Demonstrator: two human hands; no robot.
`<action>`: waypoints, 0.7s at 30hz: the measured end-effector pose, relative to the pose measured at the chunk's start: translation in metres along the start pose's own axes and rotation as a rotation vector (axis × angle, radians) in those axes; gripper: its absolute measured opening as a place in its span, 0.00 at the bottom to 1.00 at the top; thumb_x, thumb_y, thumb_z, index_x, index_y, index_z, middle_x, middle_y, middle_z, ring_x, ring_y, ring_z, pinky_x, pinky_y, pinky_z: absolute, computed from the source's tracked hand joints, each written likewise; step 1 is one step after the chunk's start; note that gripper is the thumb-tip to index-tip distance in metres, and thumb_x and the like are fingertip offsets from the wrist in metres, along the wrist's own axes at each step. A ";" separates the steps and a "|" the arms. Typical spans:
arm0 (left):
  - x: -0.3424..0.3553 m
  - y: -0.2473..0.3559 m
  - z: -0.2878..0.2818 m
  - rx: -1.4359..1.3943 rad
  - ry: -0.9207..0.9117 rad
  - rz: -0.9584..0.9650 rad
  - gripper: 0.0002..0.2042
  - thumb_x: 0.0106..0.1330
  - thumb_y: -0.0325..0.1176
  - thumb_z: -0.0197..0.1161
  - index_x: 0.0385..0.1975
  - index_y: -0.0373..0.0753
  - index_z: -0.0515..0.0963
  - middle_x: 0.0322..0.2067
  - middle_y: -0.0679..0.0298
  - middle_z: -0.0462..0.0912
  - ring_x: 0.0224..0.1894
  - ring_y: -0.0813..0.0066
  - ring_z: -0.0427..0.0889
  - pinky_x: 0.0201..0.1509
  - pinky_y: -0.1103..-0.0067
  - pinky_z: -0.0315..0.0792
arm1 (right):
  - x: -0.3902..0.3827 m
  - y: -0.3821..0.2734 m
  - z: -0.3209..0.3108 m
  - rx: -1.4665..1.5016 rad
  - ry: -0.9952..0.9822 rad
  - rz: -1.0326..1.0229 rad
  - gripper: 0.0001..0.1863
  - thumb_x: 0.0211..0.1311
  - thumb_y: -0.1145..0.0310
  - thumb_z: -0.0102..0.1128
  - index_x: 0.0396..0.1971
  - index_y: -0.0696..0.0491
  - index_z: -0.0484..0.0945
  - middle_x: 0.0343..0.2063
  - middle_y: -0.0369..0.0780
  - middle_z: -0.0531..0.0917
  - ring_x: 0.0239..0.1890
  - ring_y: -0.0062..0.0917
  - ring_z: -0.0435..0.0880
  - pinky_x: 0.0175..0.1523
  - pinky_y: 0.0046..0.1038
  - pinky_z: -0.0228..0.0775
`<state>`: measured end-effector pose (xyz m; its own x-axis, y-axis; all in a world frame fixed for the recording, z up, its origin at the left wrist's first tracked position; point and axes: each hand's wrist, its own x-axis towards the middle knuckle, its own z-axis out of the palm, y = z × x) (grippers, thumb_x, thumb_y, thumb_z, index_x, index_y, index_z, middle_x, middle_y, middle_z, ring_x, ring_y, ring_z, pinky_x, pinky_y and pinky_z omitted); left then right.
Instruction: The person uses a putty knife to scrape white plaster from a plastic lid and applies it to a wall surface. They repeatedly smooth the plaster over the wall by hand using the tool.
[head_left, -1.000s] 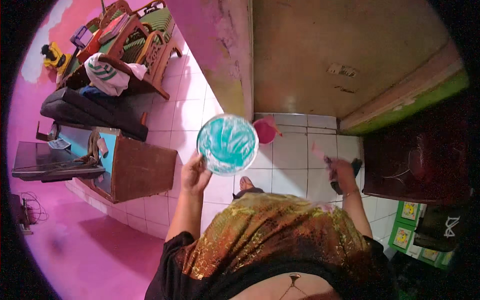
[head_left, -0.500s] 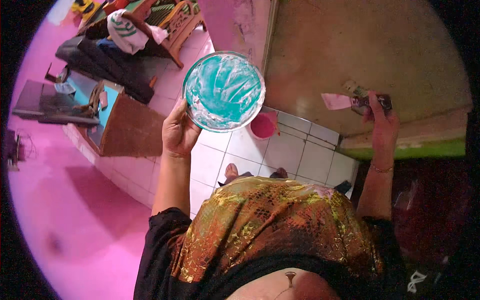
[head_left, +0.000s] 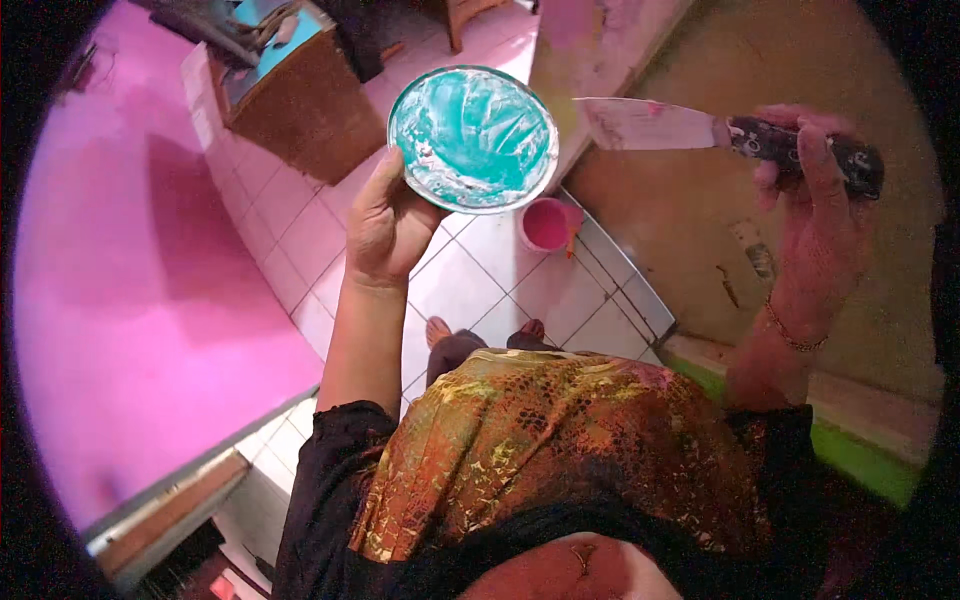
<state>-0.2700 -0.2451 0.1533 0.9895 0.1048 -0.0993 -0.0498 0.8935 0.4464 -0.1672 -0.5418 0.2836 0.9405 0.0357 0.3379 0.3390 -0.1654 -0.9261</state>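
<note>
My left hand (head_left: 390,225) grips a round teal lid (head_left: 470,135), smeared with whitish paste, by its left edge, face up at chest height. My right hand (head_left: 815,180) is raised at the right, closed on the black handle of a putty knife (head_left: 645,125). The pink-stained metal blade points left, close to the lid but apart from it. Below the lid, on the tiles, stands a pink bucket (head_left: 546,225) with an orange handle sticking out at its side.
A pink wall (head_left: 120,320) runs along the left. A brown cabinet (head_left: 285,120) with a blue top stands at the upper left. A stained brown surface (head_left: 700,240) with a green edge lies on the right. My bare feet are on white tiles (head_left: 455,285).
Both hands have risen, the right hand markedly, bringing the knife up beside the lid. The view has turned, so the furniture at the upper left has mostly left the picture.
</note>
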 end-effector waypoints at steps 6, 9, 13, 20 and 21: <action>0.000 -0.010 0.018 0.160 0.058 0.144 0.19 0.72 0.35 0.45 0.59 0.32 0.59 0.55 0.54 0.70 0.57 0.60 0.72 0.60 0.58 0.68 | 0.009 -0.014 0.055 0.307 -0.318 -0.051 0.07 0.63 0.70 0.55 0.35 0.58 0.77 0.31 0.44 0.83 0.19 0.17 0.76 0.18 0.15 0.62; -0.002 -0.012 0.022 0.210 0.062 0.194 0.19 0.72 0.33 0.45 0.59 0.33 0.56 0.55 0.53 0.69 0.56 0.60 0.73 0.58 0.59 0.70 | 0.020 0.008 0.083 0.414 -0.563 -0.022 0.07 0.63 0.70 0.55 0.35 0.58 0.76 0.29 0.42 0.83 0.17 0.15 0.74 0.18 0.14 0.61; 0.000 -0.016 0.026 0.211 0.082 0.220 0.18 0.72 0.33 0.46 0.58 0.33 0.57 0.54 0.53 0.69 0.56 0.60 0.73 0.58 0.58 0.71 | 0.043 0.038 0.103 0.424 -0.648 0.059 0.06 0.63 0.71 0.56 0.36 0.58 0.76 0.28 0.41 0.83 0.17 0.16 0.75 0.17 0.14 0.62; 0.012 -0.027 0.013 0.172 0.112 0.221 0.19 0.71 0.33 0.46 0.59 0.33 0.57 0.55 0.52 0.70 0.55 0.58 0.74 0.58 0.57 0.70 | 0.085 0.080 0.095 0.503 -0.520 -0.138 0.06 0.62 0.70 0.59 0.35 0.57 0.78 0.29 0.42 0.84 0.17 0.16 0.75 0.18 0.15 0.64; 0.015 -0.030 0.011 0.176 0.112 0.227 0.19 0.71 0.33 0.46 0.59 0.33 0.57 0.55 0.52 0.70 0.55 0.58 0.74 0.58 0.57 0.70 | 0.087 0.077 0.092 0.516 -0.497 -0.150 0.06 0.61 0.70 0.59 0.35 0.56 0.78 0.30 0.42 0.84 0.18 0.15 0.75 0.19 0.15 0.63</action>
<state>-0.2526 -0.2754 0.1484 0.9343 0.3491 -0.0728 -0.2337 0.7536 0.6143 -0.0572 -0.4604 0.2266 0.7410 0.4850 0.4645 0.3168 0.3574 -0.8786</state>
